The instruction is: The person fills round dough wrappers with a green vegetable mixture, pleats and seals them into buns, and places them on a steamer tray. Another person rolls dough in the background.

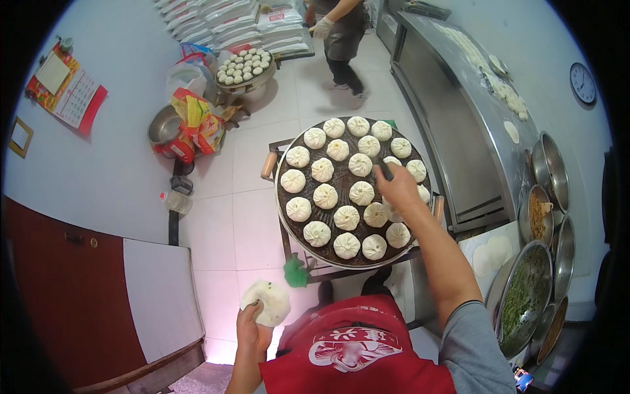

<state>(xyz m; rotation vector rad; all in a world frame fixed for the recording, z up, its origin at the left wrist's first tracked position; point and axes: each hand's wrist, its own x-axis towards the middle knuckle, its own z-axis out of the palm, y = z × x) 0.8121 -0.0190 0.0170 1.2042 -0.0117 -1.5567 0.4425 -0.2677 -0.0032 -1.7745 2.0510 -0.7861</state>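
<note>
My left hand [253,322] holds a round, flat dough wrapper [269,301] at the lower left, its thumb on the dough, apart from the steamer tray. My right hand [396,184] is over the right part of the large round steamer tray [339,184], gripping a dark-handled tool [385,170] whose far end I cannot make out. Pleated filled buns [346,217] stand spaced in rings on the dark tray liner. The right hand and forearm partly cover a few buns at the right. The tray has wooden handles [268,165] and rests on a metal frame.
Right: a steel counter [457,74] with dough pieces, wrappers [492,253] on a white board, a bowl of green filling [524,290] and a bowl of brown filling [536,216]. Back: a co-worker [339,44], stacked sacks [221,22], another bun tray [244,84]. A red-brown door [64,290] is left.
</note>
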